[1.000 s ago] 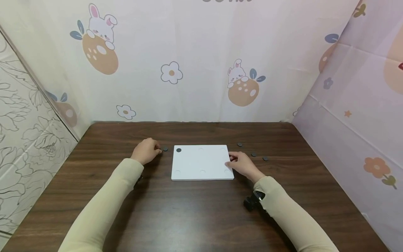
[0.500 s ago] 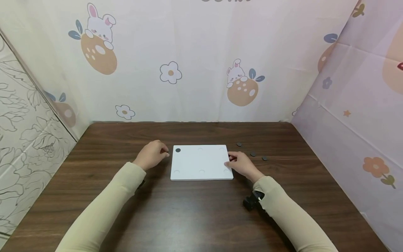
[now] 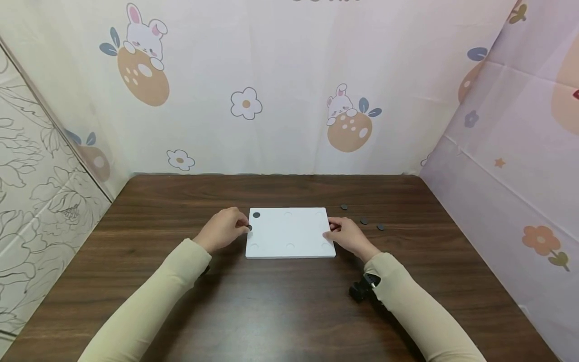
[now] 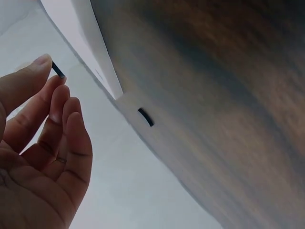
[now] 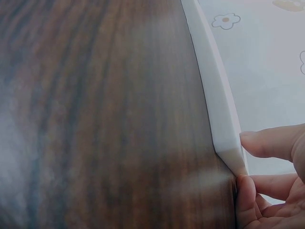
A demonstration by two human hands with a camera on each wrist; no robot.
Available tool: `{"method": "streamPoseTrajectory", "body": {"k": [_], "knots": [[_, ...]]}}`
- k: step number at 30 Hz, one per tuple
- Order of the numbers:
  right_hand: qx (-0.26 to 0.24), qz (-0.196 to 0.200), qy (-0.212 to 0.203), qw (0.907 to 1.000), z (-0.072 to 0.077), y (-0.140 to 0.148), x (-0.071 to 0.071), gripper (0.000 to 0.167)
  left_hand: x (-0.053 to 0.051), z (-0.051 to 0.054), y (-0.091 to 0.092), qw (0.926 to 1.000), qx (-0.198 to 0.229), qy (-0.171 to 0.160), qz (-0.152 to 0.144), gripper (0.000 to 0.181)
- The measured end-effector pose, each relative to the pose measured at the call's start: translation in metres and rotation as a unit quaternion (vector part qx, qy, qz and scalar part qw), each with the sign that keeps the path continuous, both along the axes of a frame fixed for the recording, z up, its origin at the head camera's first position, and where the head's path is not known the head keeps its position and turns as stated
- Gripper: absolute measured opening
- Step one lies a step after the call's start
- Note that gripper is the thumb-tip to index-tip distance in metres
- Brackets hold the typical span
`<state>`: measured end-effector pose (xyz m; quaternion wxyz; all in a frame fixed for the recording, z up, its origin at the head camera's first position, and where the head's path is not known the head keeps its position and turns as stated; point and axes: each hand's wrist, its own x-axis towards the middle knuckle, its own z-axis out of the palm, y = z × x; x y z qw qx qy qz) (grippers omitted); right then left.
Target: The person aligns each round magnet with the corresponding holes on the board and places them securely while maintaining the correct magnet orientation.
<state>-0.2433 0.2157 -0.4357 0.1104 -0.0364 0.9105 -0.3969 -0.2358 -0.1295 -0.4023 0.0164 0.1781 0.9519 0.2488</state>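
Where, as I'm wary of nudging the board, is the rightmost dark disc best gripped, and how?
The rightmost dark disc: likely by opposite rim edges, from above and the right, since it lies flat and thin on the table, with the white board to its left.

Pale cream long sleeves [image 3: 147, 300], black device [image 3: 360, 289] at right wrist

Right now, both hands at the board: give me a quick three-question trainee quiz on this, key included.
1. In the head view, how many discs lie on the table right of the board?
2. True or false: the right hand pinches a disc.
3. Which board corner has a disc: (a) near left, (b) far left, (c) near right?

Key: 1 three; 2 false, it grips the board while the left hand pinches a disc; 3 b.
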Motion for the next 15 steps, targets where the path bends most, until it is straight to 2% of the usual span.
{"method": "streamPoseTrajectory", "body": {"k": [9, 15], "knots": [[-0.003, 0.006, -0.003, 1.0000, 0.001, 0.000, 0.001, 0.055, 0.012, -0.005, 0.004, 0.9993, 0.002, 0.003, -0.038, 0.009], [-0.005, 0.003, -0.008, 0.9999, 0.002, 0.000, 0.001, 0.056, 0.018, -0.007, 0.007, 0.9986, -0.006, -0.014, -0.050, 0.008]]}}
